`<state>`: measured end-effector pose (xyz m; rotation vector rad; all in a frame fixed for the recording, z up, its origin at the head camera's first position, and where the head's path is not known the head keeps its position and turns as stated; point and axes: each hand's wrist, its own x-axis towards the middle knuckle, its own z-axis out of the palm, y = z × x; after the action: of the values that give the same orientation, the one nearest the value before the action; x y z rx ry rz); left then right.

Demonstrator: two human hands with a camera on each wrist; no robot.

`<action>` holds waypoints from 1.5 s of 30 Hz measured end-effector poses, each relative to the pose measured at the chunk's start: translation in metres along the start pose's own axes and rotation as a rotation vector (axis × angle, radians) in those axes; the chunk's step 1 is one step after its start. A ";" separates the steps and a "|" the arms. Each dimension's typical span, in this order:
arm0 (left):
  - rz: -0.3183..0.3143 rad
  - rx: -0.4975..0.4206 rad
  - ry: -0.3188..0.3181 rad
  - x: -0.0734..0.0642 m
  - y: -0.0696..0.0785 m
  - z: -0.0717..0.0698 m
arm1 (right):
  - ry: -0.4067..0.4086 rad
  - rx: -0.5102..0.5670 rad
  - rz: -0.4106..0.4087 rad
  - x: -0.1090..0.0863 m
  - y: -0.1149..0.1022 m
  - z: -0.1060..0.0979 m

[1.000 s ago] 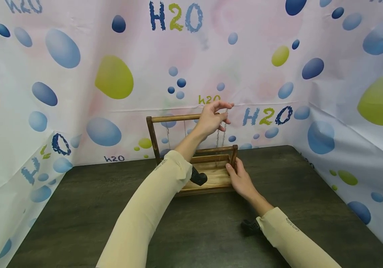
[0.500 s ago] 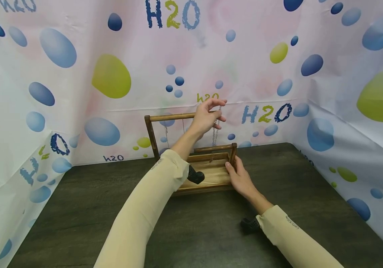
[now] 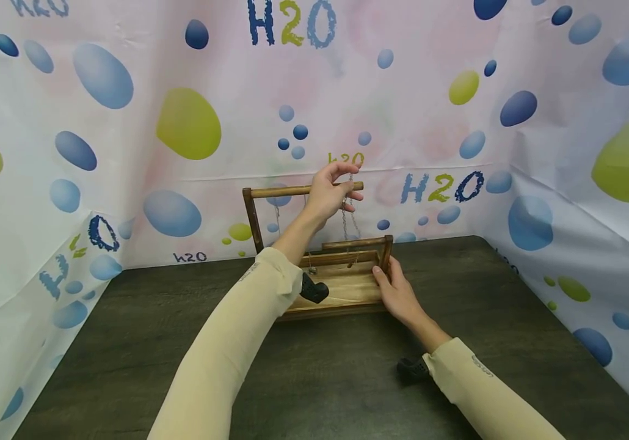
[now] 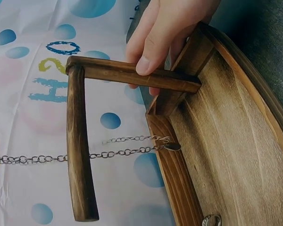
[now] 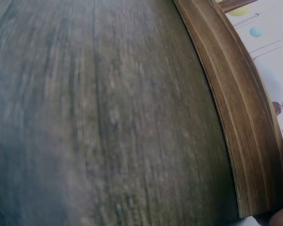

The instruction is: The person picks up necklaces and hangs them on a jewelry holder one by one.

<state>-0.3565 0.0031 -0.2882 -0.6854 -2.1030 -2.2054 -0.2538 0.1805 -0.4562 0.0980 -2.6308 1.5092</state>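
A wooden jewelry stand [image 3: 347,290] stands on the table, with a tall bar on its left and a lower one on its right. My left hand [image 3: 328,192] is raised by the tall bar's free end and pinches a silver chain necklace [image 4: 118,154]. The chain hangs down behind the low bar [image 4: 80,150], and a small oval pendant [image 4: 172,146] dangles from it over the tray. With my right hand [image 3: 399,296] I grip the right post [image 4: 127,74], the thumb lying in front. Just a fingertip of it appears in the right wrist view.
A thin chain [image 3: 278,220] hangs from the tall bar [image 3: 281,192] at its left. A small ring-like piece [image 4: 211,220] shows at the tray's edge. The dark table [image 3: 314,379] meets a printed backdrop [image 3: 430,122] behind and at both sides.
My left hand has shifted left along the tall bar, taking the chain necklace with it and uncovering the bar's free end. The right hand keeps its grip on the post.
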 end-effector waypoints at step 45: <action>0.009 -0.030 0.028 -0.032 -0.016 -0.027 | 0.017 -0.008 -0.026 0.003 0.004 0.003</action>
<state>-0.3408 -0.0303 -0.3136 -0.6609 -2.0542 -2.2330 -0.2574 0.1796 -0.4611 0.1185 -2.6123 1.4842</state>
